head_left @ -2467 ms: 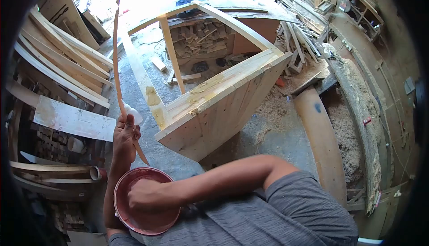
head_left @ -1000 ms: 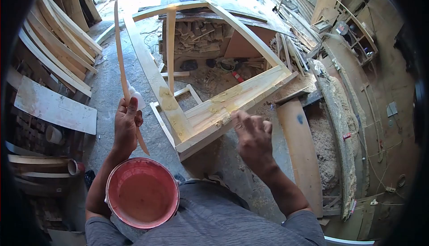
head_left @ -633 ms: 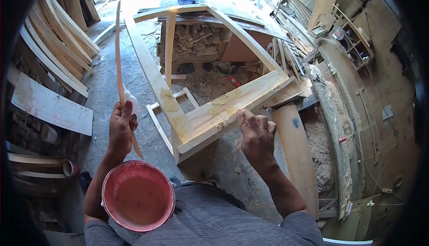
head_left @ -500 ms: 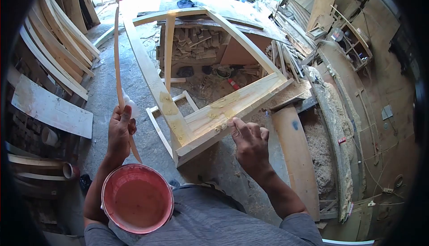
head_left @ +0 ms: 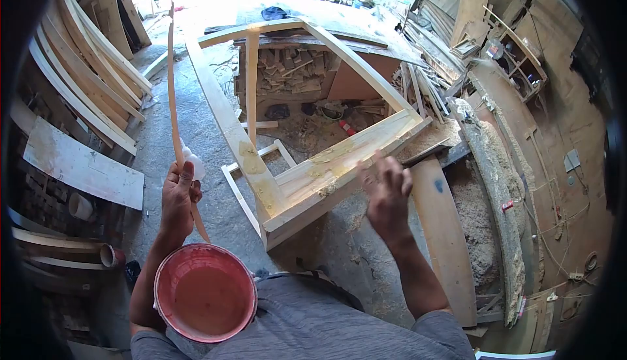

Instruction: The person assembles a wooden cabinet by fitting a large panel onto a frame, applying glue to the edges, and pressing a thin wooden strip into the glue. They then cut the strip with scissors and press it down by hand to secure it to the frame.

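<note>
My left hand (head_left: 178, 200) is wrapped round a long thin wooden strip (head_left: 172, 92) that stands nearly upright, along with a small white bottle (head_left: 193, 163) partly hidden behind the fingers. On my left forearm hangs a red bucket (head_left: 206, 293) with reddish-brown content. My right hand (head_left: 386, 196) is raised just off the near edge of a wooden frame (head_left: 346, 170), its fingers blurred and apart, with nothing visible between them. Yellowish patches mark the frame's boards near its front corner.
Curved boards (head_left: 98, 72) lean at the left above a pale panel (head_left: 85, 164). A small wooden frame (head_left: 235, 183) lies on the floor. Wood scraps (head_left: 290, 72) are piled beyond. At the right are a curved panel (head_left: 447, 242) and a sawdust-covered beam (head_left: 499, 210).
My right hand has lifted off the frame's edge and moved right, its fingers spreading. My left hand still holds the strip. The view has shifted slightly.
</note>
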Demonstrator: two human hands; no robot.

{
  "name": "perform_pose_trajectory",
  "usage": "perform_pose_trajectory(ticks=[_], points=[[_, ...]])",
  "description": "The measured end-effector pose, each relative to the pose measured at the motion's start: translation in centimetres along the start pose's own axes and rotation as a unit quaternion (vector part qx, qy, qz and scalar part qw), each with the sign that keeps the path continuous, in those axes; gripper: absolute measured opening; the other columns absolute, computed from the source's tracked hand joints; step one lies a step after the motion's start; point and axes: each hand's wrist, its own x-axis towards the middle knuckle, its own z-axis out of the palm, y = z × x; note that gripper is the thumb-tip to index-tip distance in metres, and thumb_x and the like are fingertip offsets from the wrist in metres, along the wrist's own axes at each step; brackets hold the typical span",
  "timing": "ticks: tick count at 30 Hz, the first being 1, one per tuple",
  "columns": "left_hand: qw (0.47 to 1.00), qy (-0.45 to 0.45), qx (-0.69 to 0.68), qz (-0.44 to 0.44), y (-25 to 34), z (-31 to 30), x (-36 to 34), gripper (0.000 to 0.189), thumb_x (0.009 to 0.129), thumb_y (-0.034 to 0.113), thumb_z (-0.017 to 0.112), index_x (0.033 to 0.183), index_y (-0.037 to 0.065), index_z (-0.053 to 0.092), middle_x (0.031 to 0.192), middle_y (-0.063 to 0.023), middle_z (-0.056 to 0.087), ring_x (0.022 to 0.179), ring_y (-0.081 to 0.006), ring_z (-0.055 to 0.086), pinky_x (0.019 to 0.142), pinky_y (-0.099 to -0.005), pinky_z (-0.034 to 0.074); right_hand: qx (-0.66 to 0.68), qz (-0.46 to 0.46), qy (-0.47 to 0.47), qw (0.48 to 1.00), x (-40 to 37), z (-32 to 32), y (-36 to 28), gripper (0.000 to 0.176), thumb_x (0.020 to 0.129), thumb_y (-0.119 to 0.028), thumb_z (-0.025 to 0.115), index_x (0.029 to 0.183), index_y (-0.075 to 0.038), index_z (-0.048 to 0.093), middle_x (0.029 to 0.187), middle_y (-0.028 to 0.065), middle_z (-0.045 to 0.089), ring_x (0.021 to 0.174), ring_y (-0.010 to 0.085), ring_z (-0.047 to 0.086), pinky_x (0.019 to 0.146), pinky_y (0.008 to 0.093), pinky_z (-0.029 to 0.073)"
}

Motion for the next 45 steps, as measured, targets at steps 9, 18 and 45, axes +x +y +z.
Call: perform_pose_trajectory(ticks=[9,18,45], points=[[1.000,-0.014,-0.019,-0.008,0.0,-0.9,0.3,0.031,0.103,0.038,0.062,0.112,0.010,0.054,0.073,0.0047,0.049,0.059,-0.0036,0.041,0.053,-0.0217,0.035,-0.079,0.094,0.015,0.992,0.4,1.7,2.3,0.052,0.091,-0.008,0.058,0.140,-0.022,0.060,0.151,0.0196,0.043,0.140,0.0415,0.038,0.116,0.0657,0.026],[1.000,-0.014,-0.015,-0.014,0.2,-1.6,-0.1,0.032,0.102,0.040,0.062,0.113,0.011,0.054,0.076,0.0034,0.051,0.061,-0.0041,0.042,0.056,-0.0217,0.037,-0.084,0.104,0.021,0.991,1.5,1.4,4.1,0.054,0.086,-0.003,0.058,0.139,-0.012,0.057,0.150,0.0183,0.042,0.143,0.0408,0.034,0.116,0.0700,0.020],[0.996,-0.087,-0.004,-0.005,0.9,-1.0,-3.2,0.036,0.099,0.037,0.068,0.120,0.010,0.058,0.081,0.0034,0.057,0.062,-0.0032,0.046,0.055,-0.0207,0.037,0.108,0.037,0.072,0.991,-0.8,-0.5,-1.9,0.043,0.084,0.006,0.060,0.125,-0.008,0.066,0.139,0.0230,0.049,0.130,0.0366,0.047,0.105,0.0510,0.041]])
